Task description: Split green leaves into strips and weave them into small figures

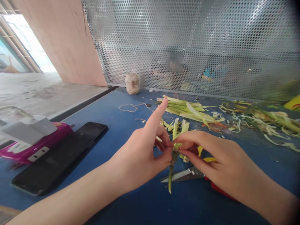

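Between my two hands is a green plant stalk (171, 178), its thin lower end pointing down toward me. My left hand (142, 150) pinches it from the left, index finger stretched out and pointing away. From the right, my right hand (215, 150) pinches the same stalk near its top, where pale leaf strips (175, 128) stick up. Under and behind the fingers lies a pair of scissors (185, 173), blades to the left; my right hand partly hides the handles. Just beyond my hands rests a pile of pale green leaf strips (187, 107).
A black phone (61, 153) and a magenta power strip (49, 140) with a white plug (30, 131) lie at left. A string roll (132, 83) stands near the perforated metal panel (145, 37), its loose string (128, 107) nearby. Plant scraps (269, 122) cover the right side.
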`<state>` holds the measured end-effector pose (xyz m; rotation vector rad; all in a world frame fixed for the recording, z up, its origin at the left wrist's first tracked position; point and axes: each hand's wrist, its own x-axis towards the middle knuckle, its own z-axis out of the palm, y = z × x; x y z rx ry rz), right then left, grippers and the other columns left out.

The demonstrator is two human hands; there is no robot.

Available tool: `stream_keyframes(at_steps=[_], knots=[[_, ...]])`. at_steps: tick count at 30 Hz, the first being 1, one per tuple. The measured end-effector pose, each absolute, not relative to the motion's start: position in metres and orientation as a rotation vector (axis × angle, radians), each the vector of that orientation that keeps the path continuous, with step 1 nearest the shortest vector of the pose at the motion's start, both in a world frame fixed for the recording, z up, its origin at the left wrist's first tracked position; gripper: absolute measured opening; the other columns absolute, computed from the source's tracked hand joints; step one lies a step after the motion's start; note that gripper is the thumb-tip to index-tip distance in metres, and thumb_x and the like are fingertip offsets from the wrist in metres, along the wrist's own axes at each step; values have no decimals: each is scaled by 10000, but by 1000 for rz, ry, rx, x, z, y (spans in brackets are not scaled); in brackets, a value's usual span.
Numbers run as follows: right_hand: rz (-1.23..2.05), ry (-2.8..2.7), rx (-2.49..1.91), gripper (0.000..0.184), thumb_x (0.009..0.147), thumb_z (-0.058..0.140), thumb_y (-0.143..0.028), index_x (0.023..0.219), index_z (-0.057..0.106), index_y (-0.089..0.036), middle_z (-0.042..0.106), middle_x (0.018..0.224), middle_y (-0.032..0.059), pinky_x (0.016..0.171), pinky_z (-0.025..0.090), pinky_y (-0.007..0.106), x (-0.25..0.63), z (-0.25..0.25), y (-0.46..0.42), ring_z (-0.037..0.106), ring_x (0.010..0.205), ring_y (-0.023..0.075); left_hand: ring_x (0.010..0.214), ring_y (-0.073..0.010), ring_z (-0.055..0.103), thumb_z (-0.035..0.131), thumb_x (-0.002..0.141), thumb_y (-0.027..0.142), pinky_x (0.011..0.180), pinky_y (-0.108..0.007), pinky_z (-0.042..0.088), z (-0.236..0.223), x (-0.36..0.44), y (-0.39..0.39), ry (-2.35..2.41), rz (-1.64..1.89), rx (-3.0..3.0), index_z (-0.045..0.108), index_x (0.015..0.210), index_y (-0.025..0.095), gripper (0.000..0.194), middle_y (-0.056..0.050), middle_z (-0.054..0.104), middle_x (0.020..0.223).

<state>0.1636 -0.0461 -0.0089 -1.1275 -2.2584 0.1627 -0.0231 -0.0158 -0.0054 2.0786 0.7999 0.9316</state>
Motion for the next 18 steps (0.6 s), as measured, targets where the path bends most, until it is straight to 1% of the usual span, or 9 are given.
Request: stream_keyframes(at_steps=[2, 4, 5, 7, 9, 11, 13, 16, 18], knots=[[218, -2221, -1194, 288, 797, 520, -145, 1050, 501, -280, 635, 854, -25, 638, 472, 212, 164, -10, -45, 603, 741, 122, 655, -109, 579, 541, 713, 55, 658, -242, 517, -5, -22, -16, 838, 940, 2044, 75, 1393, 283, 855, 32, 577, 726], [288, -2164, -1263, 361, 769, 568, -185, 1108, 483, -272, 630, 880, -5, 630, 479, 226, 163, -12, -43, 597, 737, 132, 656, -115, 587, 544, 721, 74, 634, -239, 515, -3, -21, -17, 893, 947, 1995, 106, 1384, 290, 824, 32, 580, 725], [320, -2137, -1286, 365, 760, 580, -196, 1108, 493, -264, 628, 887, 5, 630, 482, 235, 162, -13, -42, 594, 732, 136, 666, -120, 593, 546, 726, 88, 623, -236, 513, -3, -21, -17, 919, 952, 1969, 123, 1379, 294, 804, 30, 586, 732], [368, -2104, -1282, 259, 764, 575, -198, 1018, 560, -243, 627, 866, 19, 629, 481, 244, 160, -15, -40, 585, 709, 136, 702, -132, 605, 546, 735, 109, 596, -225, 504, -2, -20, -18, 952, 963, 1914, 155, 1365, 304, 767, 21, 598, 759], [402, -2101, -1220, 111, 784, 547, -176, 864, 610, -219, 627, 815, 23, 629, 474, 242, 157, -15, -38, 578, 691, 130, 730, -140, 611, 543, 736, 113, 553, -207, 487, -1, -19, -18, 959, 972, 1870, 190, 1347, 317, 735, 15, 602, 782], [421, -2112, -1146, 103, 793, 532, -152, 769, 618, -203, 629, 782, 23, 642, 467, 236, 156, -15, -37, 578, 697, 126, 737, -142, 612, 544, 735, 114, 526, -199, 472, -1, -19, -18, 958, 966, 1833, 232, 1327, 320, 700, 10, 600, 798], [423, -2123, -1127, 127, 788, 529, -128, 721, 614, -195, 625, 746, 16, 622, 458, 225, 156, -14, -36, 575, 681, 120, 747, -147, 611, 564, 730, 139, 541, -214, 480, 1, -19, -18, 955, 955, 1792, 263, 1312, 303, 676, 4, 596, 806], [411, -2110, -1181, 123, 766, 544, -118, 685, 601, -191, 606, 696, 4, 562, 440, 210, 156, -13, -36, 558, 632, 112, 768, -170, 610, 636, 687, 215, 581, -256, 494, 3, -21, -16, 1009, 908, 1767, 290, 1306, 265, 711, -6, 606, 803], [422, -2103, -1208, 107, 767, 551, -139, 688, 601, -192, 606, 698, 2, 550, 436, 205, 156, -13, -36, 557, 629, 111, 736, -182, 613, 673, 653, 270, 573, -277, 487, 4, -22, -15, 1068, 802, 1785, 308, 1307, 251, 750, -9, 626, 784]])
